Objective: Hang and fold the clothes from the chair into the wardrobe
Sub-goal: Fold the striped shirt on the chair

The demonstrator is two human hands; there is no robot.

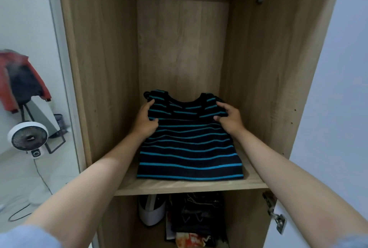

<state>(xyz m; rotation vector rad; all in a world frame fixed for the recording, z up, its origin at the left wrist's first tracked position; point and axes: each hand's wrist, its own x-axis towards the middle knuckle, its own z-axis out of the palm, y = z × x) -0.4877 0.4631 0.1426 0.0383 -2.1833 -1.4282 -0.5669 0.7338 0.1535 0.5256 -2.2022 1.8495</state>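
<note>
Both hands, left hand (146, 119) and right hand (229, 119), pinch the folded striped shirt's (190, 148) shoulders, apparently squaring it on the wardrobe shelf (191, 187).

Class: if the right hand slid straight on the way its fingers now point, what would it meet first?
The right hand points inward and back across the striped shirt, so probably more shirt near the collar, then the wardrobe's back panel; depth is unclear.

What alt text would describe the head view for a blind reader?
Both hands, left hand and right hand, grip the shoulders of a folded black shirt with blue stripes lying on a light wooden wardrobe shelf. Dark clothes sit below.
</note>
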